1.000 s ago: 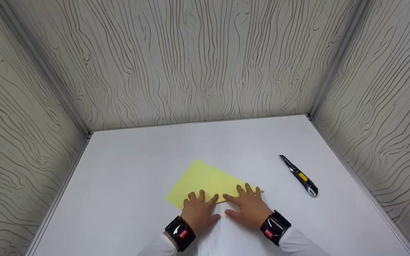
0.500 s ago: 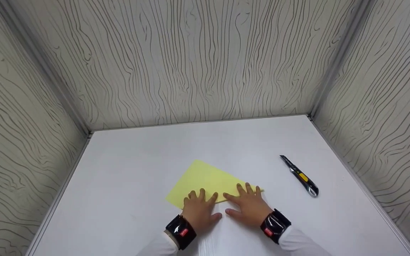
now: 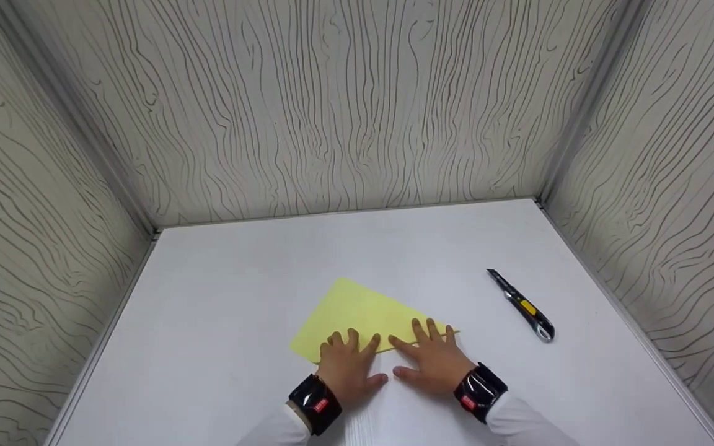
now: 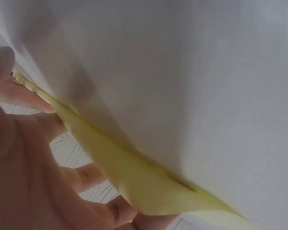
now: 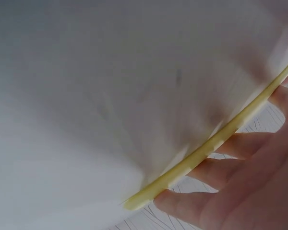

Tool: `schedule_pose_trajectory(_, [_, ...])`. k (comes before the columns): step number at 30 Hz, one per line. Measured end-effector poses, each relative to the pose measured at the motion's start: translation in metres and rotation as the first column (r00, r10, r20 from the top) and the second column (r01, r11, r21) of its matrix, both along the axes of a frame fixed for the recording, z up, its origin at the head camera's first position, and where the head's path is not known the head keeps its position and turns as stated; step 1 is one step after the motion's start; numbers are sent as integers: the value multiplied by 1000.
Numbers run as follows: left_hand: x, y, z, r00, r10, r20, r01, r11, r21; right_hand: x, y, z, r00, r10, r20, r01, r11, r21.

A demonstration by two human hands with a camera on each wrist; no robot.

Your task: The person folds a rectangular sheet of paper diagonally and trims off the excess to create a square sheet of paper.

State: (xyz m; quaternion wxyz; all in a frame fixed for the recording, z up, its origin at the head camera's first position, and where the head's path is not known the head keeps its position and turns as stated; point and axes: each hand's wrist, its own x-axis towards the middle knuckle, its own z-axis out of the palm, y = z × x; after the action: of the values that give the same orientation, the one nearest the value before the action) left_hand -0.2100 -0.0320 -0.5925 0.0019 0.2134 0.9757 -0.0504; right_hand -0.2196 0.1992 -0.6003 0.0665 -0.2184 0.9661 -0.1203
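Note:
A sheet of yellow paper (image 3: 357,310), folded over along its near side, lies on the white table in the head view. My left hand (image 3: 346,368) rests spread on the left part of the fold, its fingertips on the paper and its thumb on the tabletop. On the right part, my right hand (image 3: 434,364) presses with its fingers fanned out near the pointed right corner. The left wrist view shows the paper's folded edge (image 4: 134,172) bulging a little above the table. In the right wrist view the fold (image 5: 206,148) looks thin, with fingertips right along it.
A black and yellow utility knife (image 3: 523,306) lies on the white table (image 3: 227,297) to the right of the paper. Wood-grain panels (image 3: 332,111) stand at the back and both sides. Black bands (image 3: 315,404) circle both wrists.
Both hands stay nearly in place on the paper. The left thumb has shifted very slightly to the right, and the paper's left corner has moved a touch rightward.

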Motion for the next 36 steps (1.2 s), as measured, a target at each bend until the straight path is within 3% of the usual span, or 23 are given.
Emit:
schedule_pose_trajectory(6, [-2, -4, -3, 998, -40, 38, 39, 999, 26, 2, 0, 2, 999, -7, 37, 6, 1000, 17])
schedule_pose_trajectory(12, [-3, -7, 2, 996, -71, 49, 70, 997, 23, 3, -2, 9, 999, -14, 39, 13, 999, 36])
schedule_pose_trajectory(24, [-3, -7, 2, 995, -80, 61, 81, 997, -14, 1, 1, 3, 1000, 20, 22, -22, 997, 69])
schedule_pose_trajectory(36, [-1, -5, 7, 994, -77, 80, 80, 996, -41, 8, 4, 13, 999, 11, -49, -8, 999, 53])
